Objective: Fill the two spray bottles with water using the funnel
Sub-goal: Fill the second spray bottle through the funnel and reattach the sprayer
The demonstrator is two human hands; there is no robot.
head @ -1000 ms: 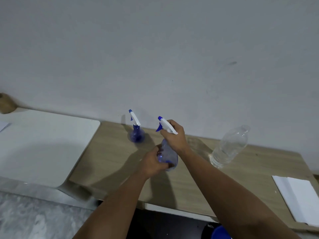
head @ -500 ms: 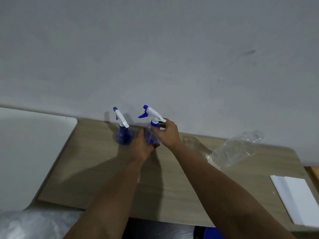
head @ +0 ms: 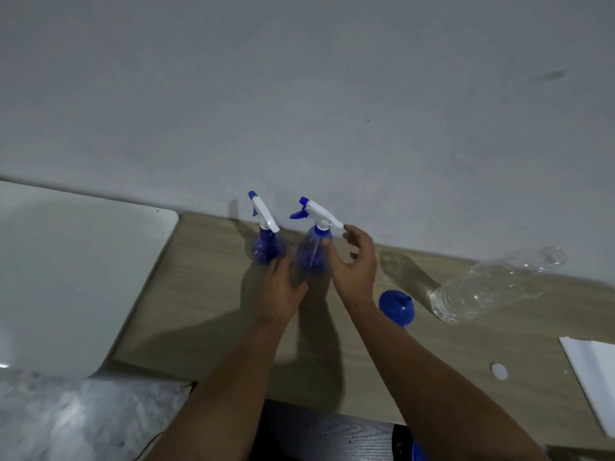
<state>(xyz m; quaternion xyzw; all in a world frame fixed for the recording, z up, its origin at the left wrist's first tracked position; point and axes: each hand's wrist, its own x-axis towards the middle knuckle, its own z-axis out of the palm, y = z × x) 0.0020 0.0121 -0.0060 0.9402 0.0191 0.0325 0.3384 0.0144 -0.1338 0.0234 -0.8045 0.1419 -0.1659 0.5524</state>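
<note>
Two blue spray bottles with white trigger heads stand upright side by side at the back of the wooden table (head: 199, 311), against the wall: the left spray bottle (head: 266, 247) and the right spray bottle (head: 314, 251). My left hand (head: 283, 289) lies at the near left of the right bottle's base, fingers relaxed. My right hand (head: 356, 264) hovers just right of it with loose fingers, one fingertip near the trigger head's rear end. A blue funnel (head: 396, 306) lies on the table right of my right wrist. A clear plastic water bottle (head: 492, 287) stands further right.
A small white cap (head: 498, 371) lies on the table near the front right. A white sheet (head: 592, 377) lies at the right edge. A white tabletop (head: 66, 277) adjoins on the left. The grey wall (head: 299, 94) rises directly behind the bottles.
Both hands carried the right spray bottle away from me and set it down beside the left one. Their grip on it has loosened. The funnel has come into view.
</note>
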